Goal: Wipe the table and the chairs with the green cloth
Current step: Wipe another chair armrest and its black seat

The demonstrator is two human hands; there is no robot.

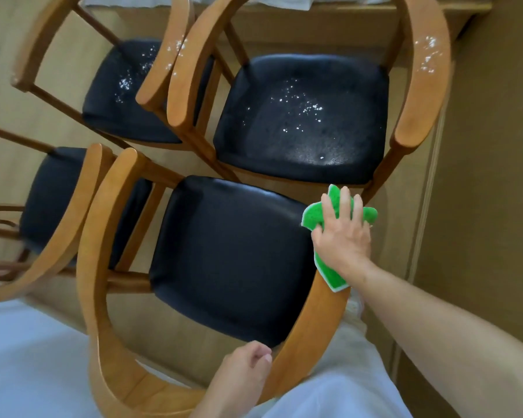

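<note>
Right hand (341,236): fingers straight and spread, palm flat, pressing the green cloth (329,273) onto the front end of the near chair's right armrest (308,321).
Left hand (248,369): fingers curled round the same armrest, lower down toward the backrest; steadies the near chair (103,267).
Green cloth: draped over the armrest tip, under the right palm, just beside the corner of the near seat (233,257); edges stick out past the fingers and below the wrist.
Near seat: black, glossy, no specks visible.
Far right chair (420,95): white specks on seat (299,116) and on its right armrest; judged not yet wiped.
Far left chair (37,49): white specks on seat (124,82) and armrest; judged not yet wiped.
Left chair (67,206): mostly cut off; state of seat not clear.
Table: not identifiable in view.
Risk 1: cloth slipping off the narrow, rounded armrest, held by flat pressure only, no pinch.
Risk 2: specks swept from an armrest onto a clean seat or the floor (480,176) if the order is seat first.
Risk 3: chairs packed close, armrests nearly touching; knocking a neighbour while wiping.
Containers: none visible; nothing to collect the crumbs.
</note>
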